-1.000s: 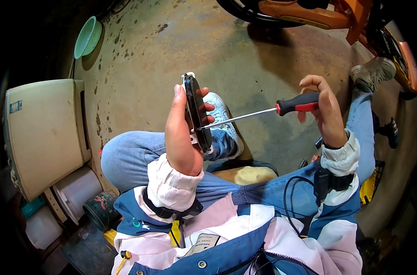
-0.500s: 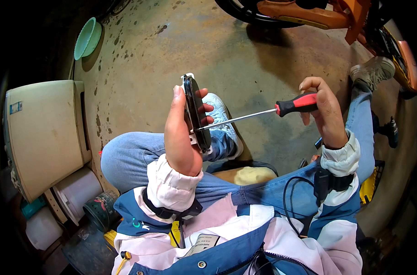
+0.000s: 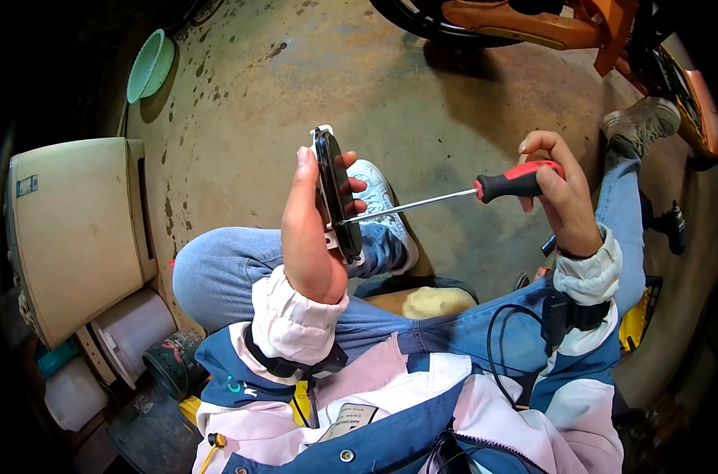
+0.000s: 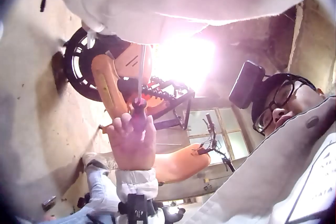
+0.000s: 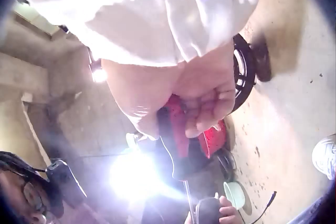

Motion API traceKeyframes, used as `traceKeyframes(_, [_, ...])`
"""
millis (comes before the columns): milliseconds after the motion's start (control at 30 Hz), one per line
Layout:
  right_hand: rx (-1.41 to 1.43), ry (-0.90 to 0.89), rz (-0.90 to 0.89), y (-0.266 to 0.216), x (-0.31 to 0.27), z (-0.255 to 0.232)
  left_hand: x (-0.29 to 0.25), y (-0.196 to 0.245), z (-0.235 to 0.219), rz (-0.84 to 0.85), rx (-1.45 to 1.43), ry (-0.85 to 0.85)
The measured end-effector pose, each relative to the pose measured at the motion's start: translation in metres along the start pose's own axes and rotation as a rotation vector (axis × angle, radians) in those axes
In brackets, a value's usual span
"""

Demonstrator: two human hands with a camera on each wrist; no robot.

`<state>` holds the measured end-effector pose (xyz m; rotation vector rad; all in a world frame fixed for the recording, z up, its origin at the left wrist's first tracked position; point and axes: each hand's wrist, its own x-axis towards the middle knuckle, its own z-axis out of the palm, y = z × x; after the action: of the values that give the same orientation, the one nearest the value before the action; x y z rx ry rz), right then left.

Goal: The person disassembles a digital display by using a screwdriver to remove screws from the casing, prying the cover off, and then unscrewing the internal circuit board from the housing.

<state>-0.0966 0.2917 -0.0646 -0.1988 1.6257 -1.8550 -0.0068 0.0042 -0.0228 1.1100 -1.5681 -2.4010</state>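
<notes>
My left hand (image 3: 300, 237) grips a black oblong part (image 3: 348, 189) with pale bracket tabs at its ends, thumb on the near side and fingertips around the far side. In my right hand (image 3: 571, 201) is a screwdriver (image 3: 511, 186) with a red and black handle, the thumb and fingers around its end. Its shaft runs leftward, and the tip meets the lower portion of the black part. The right wrist view shows the screwdriver handle (image 5: 173, 148) under the palm, with the black part (image 5: 209, 211) beyond it. The left wrist view hides the left hand behind a sleeve.
An orange motorbike (image 3: 525, 24) stands ahead to the right. On the left are a beige box-shaped unit (image 3: 82, 229), white buckets (image 3: 134, 328) and a green basin (image 3: 151, 67). A power drill (image 3: 673, 227) lies by the right leg. My white shoe (image 3: 375, 193) is behind the black part.
The screwdriver handle has turned about its axis, its red side now facing up. My right fingers and thumb have shifted around it. The left hand and black part stay nearly still.
</notes>
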Motion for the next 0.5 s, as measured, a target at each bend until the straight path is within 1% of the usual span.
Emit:
traceKeyframes(33, [-0.017,-0.009,-0.069,0.002,0.000,0.000,0.000,0.000,0.000,-0.002,0.001,0.002])
traceKeyframes(67, [-0.018,-0.010,-0.069,0.003,0.001,0.002,-0.001,0.000,0.000,-0.003,0.002,0.004])
traceKeyframes(133, [0.003,-0.029,-0.333,0.003,0.005,0.014,-0.001,0.001,0.000,-0.003,-0.002,0.003])
traceKeyframes(167, [-0.001,-0.001,-0.335,-0.001,0.004,0.020,-0.001,0.001,0.001,-0.003,-0.005,0.003])
traceKeyframes(300, [0.038,0.061,-0.282,0.002,0.005,0.015,0.000,0.001,0.001,0.000,0.007,0.005])
traceKeyframes(367, [0.035,0.000,0.011,-0.003,-0.001,0.002,0.000,0.000,0.000,-0.001,-0.001,0.002])
traceKeyframes(500, [-0.062,-0.020,-0.025,-0.002,-0.001,0.001,0.001,0.000,0.000,0.001,0.008,-0.002])
